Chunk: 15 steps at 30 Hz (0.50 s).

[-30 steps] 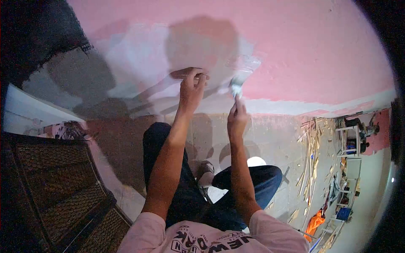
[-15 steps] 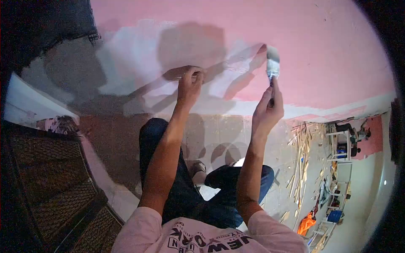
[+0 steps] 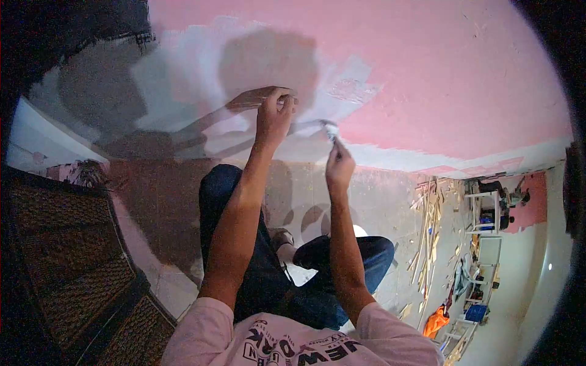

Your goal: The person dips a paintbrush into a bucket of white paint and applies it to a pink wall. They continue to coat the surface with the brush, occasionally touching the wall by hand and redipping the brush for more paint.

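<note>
My right hand [image 3: 339, 169] is closed round the handle of a paintbrush [image 3: 331, 132]. The brush's white, paint-covered head points up at the lower part of a pink wall [image 3: 439, 79], close to pale wet-looking strokes [image 3: 349, 90]. To its left, my left hand [image 3: 273, 120] is raised against the wall with curled fingers pressed together. A dark brownish shape lies beside those fingertips; whether it is a held object or a shadow is unclear. Shadows of my head and arms fall across the whitish paint.
Below the wall runs a tiled floor [image 3: 390, 201], with my bent legs over it. Wood strips [image 3: 430, 226] lie to the right, near white shelving [image 3: 483, 210] and an orange item [image 3: 436, 321]. A dark woven-looking panel [image 3: 67, 256] stands at lower left.
My right hand has moved left and down with the paintbrush, uncovering the pale strokes on the wall. My left hand has shifted only slightly up.
</note>
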Each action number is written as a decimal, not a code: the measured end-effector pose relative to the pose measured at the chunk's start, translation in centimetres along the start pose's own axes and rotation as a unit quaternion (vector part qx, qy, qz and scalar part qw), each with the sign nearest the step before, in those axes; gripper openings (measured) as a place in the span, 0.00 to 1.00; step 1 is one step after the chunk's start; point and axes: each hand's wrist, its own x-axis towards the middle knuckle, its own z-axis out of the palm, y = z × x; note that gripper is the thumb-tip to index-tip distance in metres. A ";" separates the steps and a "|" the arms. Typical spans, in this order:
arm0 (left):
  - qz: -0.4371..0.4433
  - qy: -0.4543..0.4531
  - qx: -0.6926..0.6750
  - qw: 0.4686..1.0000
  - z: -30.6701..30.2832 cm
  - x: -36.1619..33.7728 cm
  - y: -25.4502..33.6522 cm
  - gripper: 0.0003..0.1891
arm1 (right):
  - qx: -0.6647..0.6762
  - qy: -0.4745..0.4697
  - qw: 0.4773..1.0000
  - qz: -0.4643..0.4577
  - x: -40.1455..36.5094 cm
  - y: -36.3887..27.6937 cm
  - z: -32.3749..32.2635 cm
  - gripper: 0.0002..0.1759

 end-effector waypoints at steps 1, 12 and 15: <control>-0.002 -0.002 0.002 1.000 0.0 0.1 0.1 0.10 | 0.038 0.031 0.999 -0.019 0.9 -1.8 -1.5 0.16; 0.015 0.023 -0.007 1.000 0.7 -0.1 -0.7 0.11 | 0.013 0.114 0.985 -0.129 1.0 -3.1 -1.2 0.20; 0.015 0.021 0.011 1.000 0.3 -0.2 0.3 0.11 | -0.031 0.008 0.999 -0.026 -2.2 2.3 3.6 0.20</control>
